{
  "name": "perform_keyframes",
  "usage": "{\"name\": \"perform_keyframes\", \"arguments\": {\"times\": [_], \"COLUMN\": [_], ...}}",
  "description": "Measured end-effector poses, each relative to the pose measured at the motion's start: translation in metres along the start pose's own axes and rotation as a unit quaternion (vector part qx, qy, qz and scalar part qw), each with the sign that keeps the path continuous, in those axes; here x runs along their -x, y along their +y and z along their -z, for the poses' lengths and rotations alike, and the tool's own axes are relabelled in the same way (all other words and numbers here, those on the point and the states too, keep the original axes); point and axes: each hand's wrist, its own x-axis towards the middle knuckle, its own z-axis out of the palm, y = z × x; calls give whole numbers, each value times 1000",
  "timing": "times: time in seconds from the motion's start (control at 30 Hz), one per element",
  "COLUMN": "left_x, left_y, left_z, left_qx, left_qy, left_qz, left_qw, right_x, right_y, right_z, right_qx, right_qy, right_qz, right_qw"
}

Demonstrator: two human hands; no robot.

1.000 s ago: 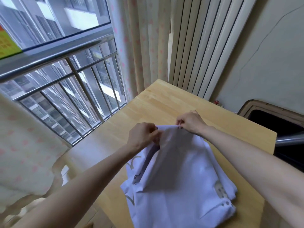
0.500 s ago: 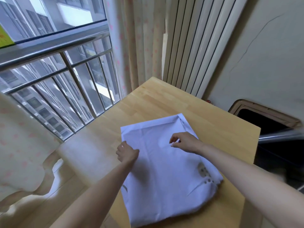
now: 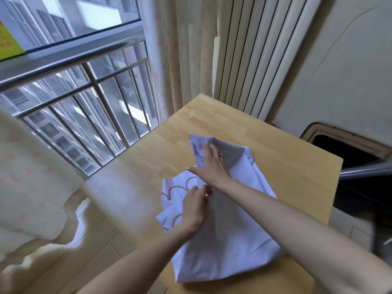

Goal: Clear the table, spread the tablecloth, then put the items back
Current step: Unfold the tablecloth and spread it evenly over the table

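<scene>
A folded white tablecloth (image 3: 229,236) with grey scalloped print lies on the light wooden table (image 3: 282,158), toward its near side. My left hand (image 3: 194,209) pinches an edge of a cloth layer near the middle of the bundle, fingers curled on the fabric. My right hand (image 3: 211,164) reaches across above it with fingers straight and thumb spread, touching a raised flap at the cloth's far left corner. Under my forearms part of the cloth is hidden.
A window with a metal railing (image 3: 70,58) runs along the left. Curtains (image 3: 182,49) and a white ribbed radiator (image 3: 254,52) stand behind the table's far corner. A dark framed opening (image 3: 347,149) sits to the right, and a pale patterned cloth (image 3: 27,177) at near left.
The cloth lay flat with both hands resting on it; now a layer is turned up, exposing the grey print. My right hand moved to the far corner and my left hand pinches an edge.
</scene>
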Motion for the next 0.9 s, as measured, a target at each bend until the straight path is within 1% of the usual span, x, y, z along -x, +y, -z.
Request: {"name": "perform_keyframes", "arguments": {"times": [0.07,0.1,0.13,0.17,0.2,0.23,0.27,0.3,0.33,0.37,0.4,0.43,0.47,0.5,0.53,0.57,0.6,0.67,0.7,0.8,0.83,0.87,0.9], "left_x": [9,13,16,17,19,23,25,25,24,23,24,25,24,23,20,17,15,12,12,11,11,11,11], "left_y": [8,12,12,10,8,6,4,-2,-9,-13,-19,-25,-32,-40,-50,-60,-69,-82,-88,-101,-104,-104,-105], "left_z": [-4,-3,-3,-2,-2,-3,-2,-4,-6,-6,-6,-5,-3,-1,1,3,4,9,12,17,18,20,20], "left_qx": [-64,-87,-116,-137,-162,-182,-173,-148,-123,-81,-30,24,69,95,93,64,20,-74,-93,-53,-44,-47,-57], "left_qy": [-17,-44,-63,-88,-97,-116,-145,-166,-187,-216,-209,-169,-119,-76,-58,-63,-89,-142,-157,-211,-225,-231,-231], "left_qz": [-67,-101,-129,-139,-145,-154,-165,-166,-151,-114,-71,-18,52,117,177,215,241,265,274,299,297,289,275], "left_qw": [996,990,983,977,971,964,960,961,963,966,975,985,989,986,978,973,966,951,944,929,927,928,932], "right_x": [0,-1,-1,-3,-3,-3,-2,0,2,5,10,13,17,18,19,20,21,25,27,34,36,38,41], "right_y": [-2,4,12,21,29,36,42,48,53,56,60,64,67,72,77,82,85,89,91,93,96,97,98], "right_z": [1,2,4,5,7,7,5,3,3,5,6,8,12,16,20,22,24,26,26,24,22,22,19], "right_qx": [87,135,181,223,279,360,444,504,544,580,616,643,653,655,659,665,671,670,662,627,631,650,675], "right_qy": [42,61,88,116,131,123,96,75,58,46,39,30,25,32,36,38,28,23,27,59,68,50,7], "right_qz": [15,25,44,78,120,167,209,246,271,279,279,269,256,246,230,215,200,178,173,192,192,176,156], "right_qw": [995,989,979,965,944,910,866,825,792,764,736,716,712,714,715,715,713,721,729,753,748,737,721]}}
